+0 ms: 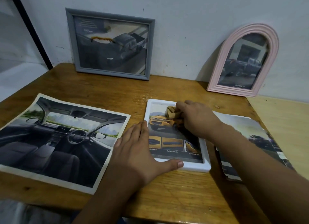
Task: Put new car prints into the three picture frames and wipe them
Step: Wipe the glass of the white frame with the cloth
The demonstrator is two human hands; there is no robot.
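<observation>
Head view: a white frame (177,135) lies flat on the wooden tabletop (100,90), near the middle, with an orange car print already behind its front. The right hand (197,120) has its fingers curled round a small tan cloth (173,112) and presses it on the far part of the frame's face. The left hand (138,150) lies flat with straight fingers along the frame's left edge, thumb stretched across the near rim, holding nothing and only pinning the frame down.

The step in hand looks to be wiping this frame. To do it well, I judge the left hand should keep its pressure on the rim so the frame does not slide, while the cloth sweeps in overlapping passes from the far end to the near end and out to the corners, then along the white rim itself.

A grey frame (110,44) and a pink arched frame (242,61) lean upright against the far wall, well apart from both hands, each showing a car picture. A loose interior print (58,140) lies flat at the left, just beside the left hand; another loose print (250,140) lies at the right, partly under the right forearm.
</observation>
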